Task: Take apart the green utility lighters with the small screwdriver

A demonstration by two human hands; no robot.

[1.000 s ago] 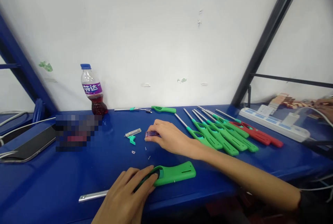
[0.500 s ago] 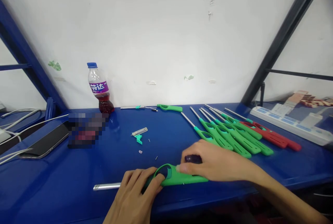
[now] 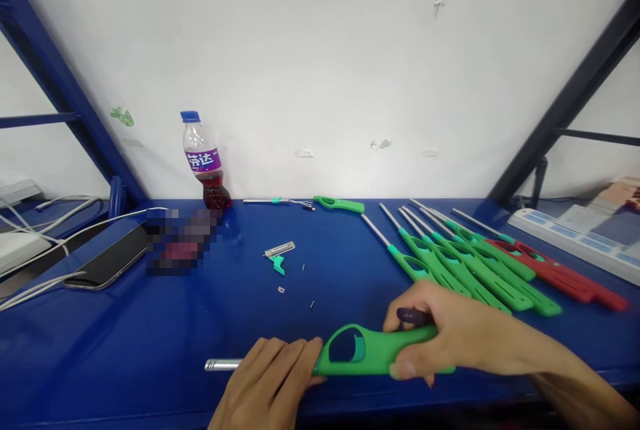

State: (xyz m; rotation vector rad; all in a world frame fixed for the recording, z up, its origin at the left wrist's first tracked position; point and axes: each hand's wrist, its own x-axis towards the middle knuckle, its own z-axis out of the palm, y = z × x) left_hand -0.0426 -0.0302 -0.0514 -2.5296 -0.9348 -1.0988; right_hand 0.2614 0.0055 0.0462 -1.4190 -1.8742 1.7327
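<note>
A long-nosed gas lighter (image 3: pixel 370 353) with a green handle and silver barrel lies crosswise near the table's front edge. My left hand (image 3: pixel 270 380) is closed over the barrel where it meets the handle; the metal tip sticks out to the left. My right hand (image 3: pixel 455 333) pinches the rear of the handle, thumb on the near side. Tucked in that same hand is a dark purple tool handle (image 3: pixel 414 315), its working end hidden. Beyond the lighter lie a clear fuel tank (image 3: pixel 281 249), a teal trigger piece (image 3: pixel 277 264) and several tiny metal bits.
Several green lighters (image 3: pixel 465 263) and red ones (image 3: pixel 555 270) lie in a row at right, beside a white power strip (image 3: pixel 575 237). Behind are a green handle shell (image 3: pixel 340 205) and a loose barrel (image 3: pixel 263 201). A drink bottle (image 3: pixel 205 162) and phone (image 3: pixel 110 263) are left.
My left hand has slid off the trigger opening onto the barrel. My right hand has shifted from the handle's top to grip its rear end. The view has turned slightly left.
</note>
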